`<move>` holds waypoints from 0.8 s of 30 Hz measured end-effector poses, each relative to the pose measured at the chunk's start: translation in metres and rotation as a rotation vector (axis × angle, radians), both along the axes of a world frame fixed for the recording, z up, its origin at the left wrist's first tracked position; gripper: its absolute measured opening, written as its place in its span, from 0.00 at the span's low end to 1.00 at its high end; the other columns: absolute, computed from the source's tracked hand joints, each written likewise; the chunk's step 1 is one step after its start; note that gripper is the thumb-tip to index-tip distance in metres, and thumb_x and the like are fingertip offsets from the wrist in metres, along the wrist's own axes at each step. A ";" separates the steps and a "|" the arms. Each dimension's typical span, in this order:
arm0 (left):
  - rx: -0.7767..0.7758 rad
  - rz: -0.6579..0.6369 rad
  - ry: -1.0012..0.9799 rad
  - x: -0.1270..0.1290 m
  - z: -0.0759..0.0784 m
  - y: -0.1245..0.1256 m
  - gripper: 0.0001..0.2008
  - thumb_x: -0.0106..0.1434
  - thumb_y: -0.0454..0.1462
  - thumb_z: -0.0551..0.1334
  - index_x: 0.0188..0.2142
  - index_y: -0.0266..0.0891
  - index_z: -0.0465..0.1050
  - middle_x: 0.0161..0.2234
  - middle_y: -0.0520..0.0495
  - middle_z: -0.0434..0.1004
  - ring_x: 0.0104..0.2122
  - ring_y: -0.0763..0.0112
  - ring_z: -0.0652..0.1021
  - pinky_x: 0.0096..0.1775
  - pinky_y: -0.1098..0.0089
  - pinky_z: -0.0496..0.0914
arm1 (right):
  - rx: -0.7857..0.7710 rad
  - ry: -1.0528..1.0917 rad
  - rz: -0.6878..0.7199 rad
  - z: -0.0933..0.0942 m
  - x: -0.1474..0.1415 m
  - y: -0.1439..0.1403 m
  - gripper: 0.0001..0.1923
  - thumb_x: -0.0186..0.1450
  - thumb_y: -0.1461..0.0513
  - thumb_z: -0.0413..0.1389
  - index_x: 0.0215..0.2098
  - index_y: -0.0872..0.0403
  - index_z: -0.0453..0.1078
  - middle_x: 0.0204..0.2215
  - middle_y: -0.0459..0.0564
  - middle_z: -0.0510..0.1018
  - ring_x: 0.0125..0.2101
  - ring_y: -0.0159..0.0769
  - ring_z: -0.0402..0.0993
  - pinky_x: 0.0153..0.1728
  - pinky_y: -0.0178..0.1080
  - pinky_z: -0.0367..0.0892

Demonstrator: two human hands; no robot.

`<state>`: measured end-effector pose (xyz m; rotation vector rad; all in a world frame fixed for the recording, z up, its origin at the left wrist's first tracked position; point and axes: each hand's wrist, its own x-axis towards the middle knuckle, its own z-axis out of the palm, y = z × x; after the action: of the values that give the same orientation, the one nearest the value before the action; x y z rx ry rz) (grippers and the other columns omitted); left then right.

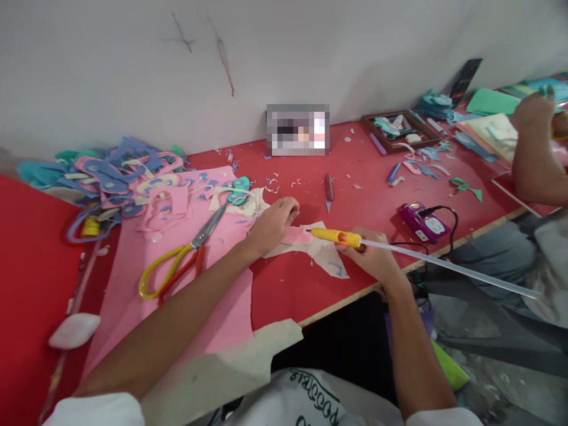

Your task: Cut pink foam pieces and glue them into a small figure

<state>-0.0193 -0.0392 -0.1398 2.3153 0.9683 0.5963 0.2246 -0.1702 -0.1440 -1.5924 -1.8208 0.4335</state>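
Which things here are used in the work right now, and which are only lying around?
In use:
- glue gun, held in the right hand
- pink cutout, pressed down by the left hand
- cream sheet under the cutout

Lying about:
- scissors
- heap of foam shapes
- purple power strip
- brown tray
- another person's arm at far right

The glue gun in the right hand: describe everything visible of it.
The glue gun has a yellow body with an orange glow near its rear. A long clear glue stick juts out behind it to the right. The right hand grips it nearly level, nozzle pointing left at a pink cutout that the left hand presses down.
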 end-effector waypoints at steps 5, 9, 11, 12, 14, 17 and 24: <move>0.022 -0.028 -0.087 0.000 -0.007 0.006 0.11 0.72 0.35 0.52 0.48 0.39 0.70 0.44 0.47 0.74 0.43 0.73 0.73 0.46 0.71 0.65 | 0.018 -0.053 0.015 -0.005 0.003 0.000 0.24 0.70 0.45 0.55 0.30 0.56 0.70 0.28 0.50 0.74 0.28 0.33 0.69 0.30 0.35 0.59; 0.036 -0.051 -0.082 0.000 -0.007 0.007 0.09 0.71 0.35 0.53 0.42 0.38 0.72 0.41 0.48 0.74 0.41 0.74 0.73 0.44 0.72 0.65 | 0.039 -0.076 0.036 -0.008 0.004 0.001 0.24 0.71 0.44 0.55 0.32 0.57 0.70 0.31 0.50 0.75 0.31 0.33 0.71 0.32 0.35 0.60; 0.034 -0.047 -0.075 0.000 -0.006 0.007 0.08 0.70 0.36 0.54 0.41 0.37 0.72 0.40 0.48 0.75 0.39 0.75 0.73 0.42 0.72 0.65 | 0.049 -0.091 0.043 -0.009 0.004 0.001 0.24 0.71 0.44 0.54 0.32 0.57 0.70 0.31 0.49 0.75 0.31 0.33 0.71 0.33 0.35 0.60; 0.036 -0.046 -0.070 0.000 -0.005 0.007 0.08 0.70 0.36 0.55 0.41 0.37 0.72 0.39 0.49 0.75 0.38 0.75 0.73 0.41 0.72 0.65 | 0.053 -0.101 0.042 -0.010 0.004 0.001 0.24 0.71 0.44 0.54 0.32 0.57 0.69 0.30 0.49 0.74 0.31 0.33 0.70 0.32 0.35 0.59; 0.042 -0.045 -0.072 0.000 -0.005 0.007 0.08 0.70 0.36 0.56 0.39 0.37 0.73 0.39 0.49 0.75 0.38 0.75 0.73 0.41 0.73 0.64 | 0.056 -0.115 0.040 -0.010 0.005 0.002 0.25 0.71 0.44 0.54 0.31 0.57 0.68 0.29 0.49 0.74 0.30 0.32 0.69 0.31 0.35 0.58; 0.039 -0.040 -0.119 0.000 -0.004 0.007 0.08 0.69 0.36 0.57 0.39 0.37 0.75 0.39 0.48 0.75 0.38 0.76 0.73 0.41 0.73 0.65 | 0.050 -0.118 0.039 -0.009 0.005 0.002 0.26 0.71 0.43 0.53 0.30 0.57 0.67 0.28 0.48 0.73 0.29 0.32 0.68 0.31 0.35 0.56; -0.010 -0.044 -0.152 0.000 -0.006 0.009 0.09 0.68 0.36 0.58 0.41 0.39 0.77 0.40 0.49 0.77 0.38 0.77 0.75 0.41 0.74 0.66 | 0.024 -0.109 0.005 -0.005 0.002 0.001 0.27 0.71 0.43 0.53 0.28 0.57 0.65 0.26 0.49 0.71 0.27 0.31 0.65 0.29 0.34 0.54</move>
<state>-0.0194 -0.0303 -0.1458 2.2403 0.8460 0.7355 0.2267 -0.1692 -0.1488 -1.6230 -1.9038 0.3315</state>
